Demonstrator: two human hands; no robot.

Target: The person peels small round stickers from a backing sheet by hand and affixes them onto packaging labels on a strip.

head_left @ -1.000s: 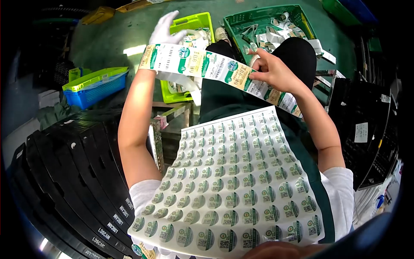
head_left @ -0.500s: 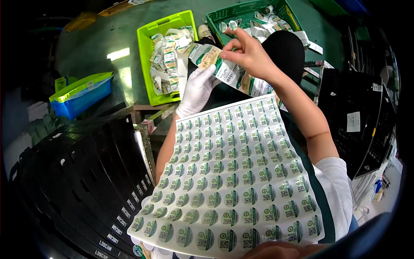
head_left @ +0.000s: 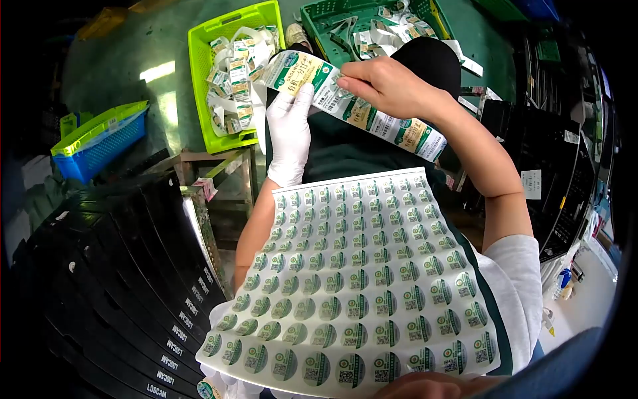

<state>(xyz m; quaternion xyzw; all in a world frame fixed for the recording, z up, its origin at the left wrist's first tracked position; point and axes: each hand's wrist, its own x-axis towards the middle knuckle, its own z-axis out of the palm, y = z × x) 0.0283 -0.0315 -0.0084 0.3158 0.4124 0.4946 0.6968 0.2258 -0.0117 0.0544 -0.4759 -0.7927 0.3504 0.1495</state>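
A strip of printed green, white and beige labels (head_left: 359, 114) runs slantwise in front of my knees. My left hand (head_left: 290, 126), in a white glove, grips it near its upper left end, thumb on top. My bare right hand (head_left: 389, 86) is closed, its thumb and curled fingers pinched at the strip's upper edge; whether a small sticker is between them is hidden. Below the hands, a large white sheet of round green stickers with square codes (head_left: 359, 279) lies across my front, over part of my left forearm.
A yellow-green basket (head_left: 199, 86) and a dark green crate (head_left: 316, 23) hold label strips on the floor ahead. A blue basket (head_left: 106, 149) stands at left. Black folded crates (head_left: 133, 279) flank me on the left, with black equipment (head_left: 518, 153) on the right.
My right hand has come down from a raised, spread-finger pose to pinch at the strip. My left hand and the strip have shifted slightly up and left, and the view has tilted.
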